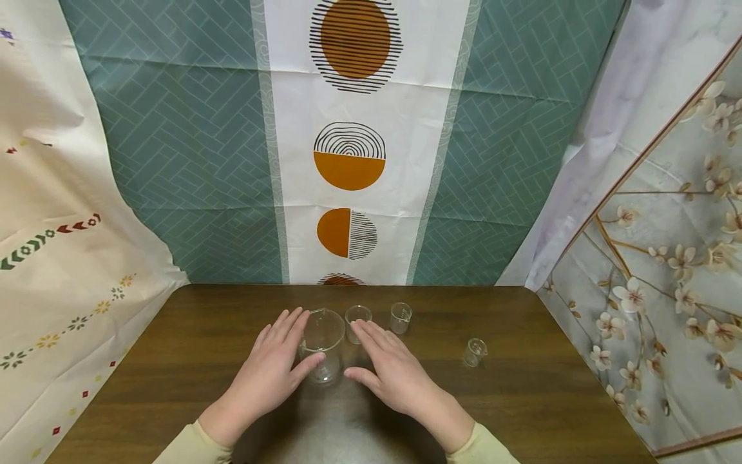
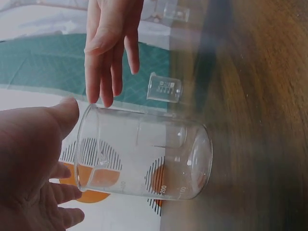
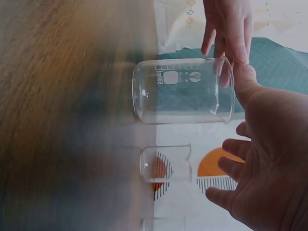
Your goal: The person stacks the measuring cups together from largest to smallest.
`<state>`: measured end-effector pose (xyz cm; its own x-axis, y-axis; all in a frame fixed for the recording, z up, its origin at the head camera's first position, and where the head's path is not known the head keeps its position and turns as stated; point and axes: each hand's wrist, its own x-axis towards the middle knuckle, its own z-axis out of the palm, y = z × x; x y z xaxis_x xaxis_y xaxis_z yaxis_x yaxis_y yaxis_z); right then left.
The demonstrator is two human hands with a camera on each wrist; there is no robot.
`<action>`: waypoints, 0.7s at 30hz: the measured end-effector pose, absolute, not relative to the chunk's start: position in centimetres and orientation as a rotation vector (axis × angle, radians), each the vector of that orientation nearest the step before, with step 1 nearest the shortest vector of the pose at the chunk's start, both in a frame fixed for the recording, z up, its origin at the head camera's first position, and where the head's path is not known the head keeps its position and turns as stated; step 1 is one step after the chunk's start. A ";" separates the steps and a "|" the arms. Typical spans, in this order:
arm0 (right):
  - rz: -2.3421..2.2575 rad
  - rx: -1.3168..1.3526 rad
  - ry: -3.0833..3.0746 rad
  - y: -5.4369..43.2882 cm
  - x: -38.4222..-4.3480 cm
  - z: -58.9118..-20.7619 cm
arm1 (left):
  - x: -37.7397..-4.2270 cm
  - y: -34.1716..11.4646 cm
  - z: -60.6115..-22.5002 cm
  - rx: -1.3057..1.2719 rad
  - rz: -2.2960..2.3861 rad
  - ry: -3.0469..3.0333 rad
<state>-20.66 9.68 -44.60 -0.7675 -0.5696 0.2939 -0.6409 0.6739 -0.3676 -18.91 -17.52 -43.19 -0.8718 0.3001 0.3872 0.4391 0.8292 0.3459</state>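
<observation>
A person's 2 bare hands frame a large, clear glass beaker with a white printed scale (image 1: 323,343), which stands upright on the dark brown, wood-grained tabletop (image 1: 165,386) at the lower centre of the head view. The left hand (image 1: 274,366) lies just left of the beaker in the frame, the right hand (image 1: 395,368) to its right. Both grips are wide open, fingers straight and thumbs spread, and neither has hold of anything; whether a fingertip or thumb grazes the large beaker's rim cannot be told. The palms lean inward from either side, probably because so broad a vessel suits 2 hands better than 1. A smaller clear glass beaker (image 1: 358,314) stands upright behind the right fingertips, partly hidden by them; a similar small, clear glass beaker with a spout (image 1: 400,318) stands just right of it in the frame, and the tiniest clear glass beaker (image 1: 475,353) stands apart, right of centre. The 3 smaller vessels stand on their flat bases, presumably for steadiness, and the gaps between them would seem to leave room for fingers around each one.
</observation>
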 end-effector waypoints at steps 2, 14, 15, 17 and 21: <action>0.700 0.997 -2.738 9.5 -20.7 -44.6 | -19.1 -17.6 -43.2 -0.557 -0.635 -2.696; 0.701 1.008 -2.785 8.7 -21.0 -44.9 | -19.4 -17.8 -43.5 -0.548 -0.667 -2.708; 0.699 1.009 -2.787 8.7 -21.0 -44.9 | -19.4 -17.7 -43.5 -0.549 -0.673 -2.708; 0.693 1.009 -2.797 8.7 -21.0 -44.8 | -19.3 -17.6 -43.5 -0.552 -0.683 -2.708; 0.684 1.019 -2.790 8.8 -20.9 -44.6 | -19.2 -17.4 -43.4 -0.562 -0.684 -2.704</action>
<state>-20.87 8.79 -44.65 -0.7728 -0.5896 0.2350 -0.6315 0.6767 -0.3786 -19.22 -17.42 -43.38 -0.8802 0.2967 0.3704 0.4372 0.8106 0.3896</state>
